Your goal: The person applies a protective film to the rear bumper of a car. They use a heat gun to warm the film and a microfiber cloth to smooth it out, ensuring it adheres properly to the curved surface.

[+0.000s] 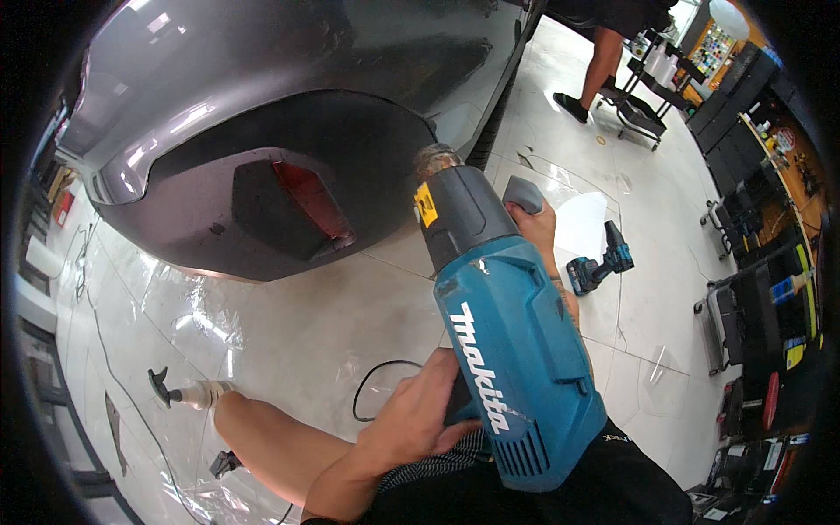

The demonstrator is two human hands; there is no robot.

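My left hand point(416, 407) is wrapped around the handle of a teal and black heat gun point(521, 350). The gun fills the middle of the view, and its scorched metal nozzle point(437, 159) points toward a car's rear bumper point(201, 210). Beyond the gun, my right hand point(540, 226) grips a flat grey squeegee point(524, 194); the gun's body covers part of that forearm. Glossy dark grey paint curves over the bumper, whose lower part is matt black with a red reflector point(311, 201) set in it. The nozzle looks close to the bumper's right end, but the gap cannot be judged.
A spray bottle point(197, 395) stands by my knee. On the tiled floor lie a cordless drill point(604, 262), a white sheet point(581, 223), clear film scraps point(661, 381) and a cable point(118, 372). Another person's leg point(604, 66) is near a black trolley point(639, 109). Cluttered workbenches point(787, 188) line the right.
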